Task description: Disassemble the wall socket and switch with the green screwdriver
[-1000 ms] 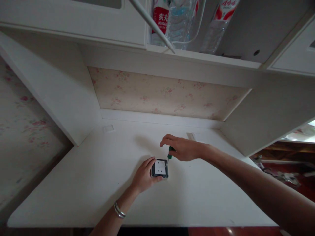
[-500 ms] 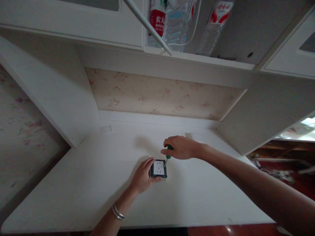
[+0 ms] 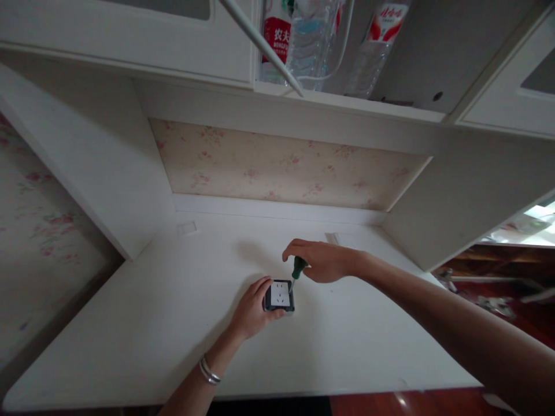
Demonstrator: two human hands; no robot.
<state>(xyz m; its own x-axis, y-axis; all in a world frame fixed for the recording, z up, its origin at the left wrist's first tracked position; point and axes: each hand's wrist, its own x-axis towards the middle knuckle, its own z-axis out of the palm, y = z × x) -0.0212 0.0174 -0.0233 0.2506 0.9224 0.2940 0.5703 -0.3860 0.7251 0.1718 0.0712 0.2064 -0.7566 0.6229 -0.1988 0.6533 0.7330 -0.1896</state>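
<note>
A small square wall socket point(image 3: 280, 295), white face in a dark frame, lies flat on the white desk point(image 3: 173, 323). My left hand point(image 3: 251, 312) grips its left side, fingers curled round the edge. My right hand point(image 3: 318, 261) is closed on a green-handled screwdriver point(image 3: 297, 270). The tool stands tilted, its tip down at the socket's upper right corner.
White side panels wall in the desk on the left and right, with floral wallpaper point(image 3: 277, 167) at the back. Water bottles point(image 3: 318, 40) stand on the shelf overhead. A white rod point(image 3: 260, 43) slants across the shelf front. A bracelet circles my left wrist.
My right hand has turned slightly on the screwdriver, and more of the green handle shows now. The left hand and socket have stayed put.
</note>
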